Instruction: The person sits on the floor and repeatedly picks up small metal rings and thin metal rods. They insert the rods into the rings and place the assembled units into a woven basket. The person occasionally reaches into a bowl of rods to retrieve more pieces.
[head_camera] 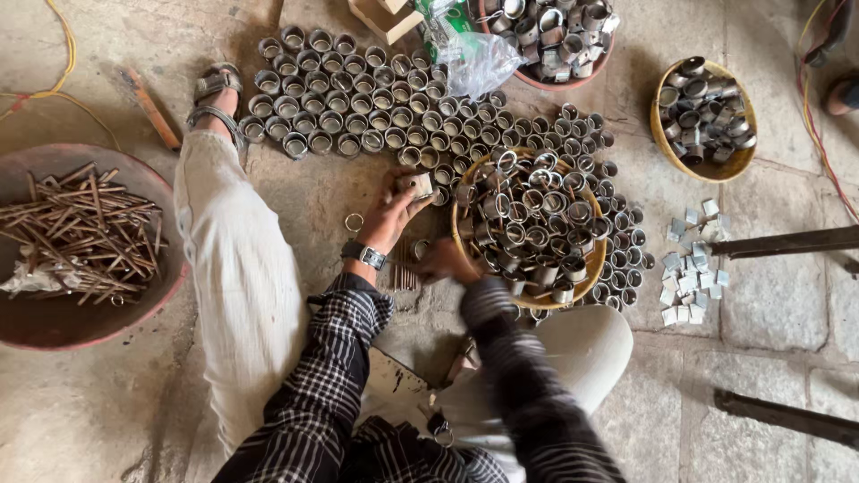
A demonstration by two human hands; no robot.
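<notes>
Block [414,185] (small, pale, wood-like) is gripped in the left hand [391,215], above the stone floor [769,304] beside the yellow basket [592,268] of metal rings [537,224]. Right hand [445,261] is blurred at the basket's near rim; its grip cannot be told. Rows of rings [358,98] are stood behind; rods are piled in the red pan [134,304] at left.

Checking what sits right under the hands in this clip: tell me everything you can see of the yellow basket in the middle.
The yellow basket is round, shallow and looks woven, its rim showing mostly at the lower right. It rests on the stone floor, heaped with short grey metal rings lying at all angles. More rings stand upright on the floor around it. The right hand, blurred, is at its left edge; whether it touches the rim I cannot tell.
</notes>
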